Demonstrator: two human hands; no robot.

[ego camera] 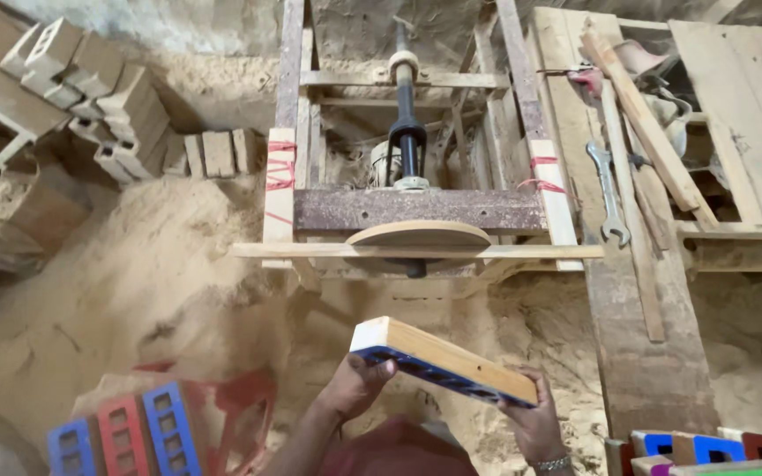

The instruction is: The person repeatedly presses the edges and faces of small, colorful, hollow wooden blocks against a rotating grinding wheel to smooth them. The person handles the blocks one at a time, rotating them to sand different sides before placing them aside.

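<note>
I hold a flat wooden block (441, 355) edge-up in both hands; its underside is painted blue with a row of small square holes. My left hand (356, 383) grips its white-ended left end and my right hand (535, 423), with a metal wrist band, grips its right end. The block hangs below a round sanding disc (418, 236) mounted on a rusty wooden-framed machine (416, 210), and does not touch it. A thin wooden rail (310, 251) crosses in front of the disc.
Sawdust covers the floor (160, 282). Painted red and blue blocks (138, 436) stand at lower left, more coloured blocks (707, 448) at lower right. Bare wooden blocks (99, 88) are piled at upper left. A spanner (608, 194) lies on planks to the right.
</note>
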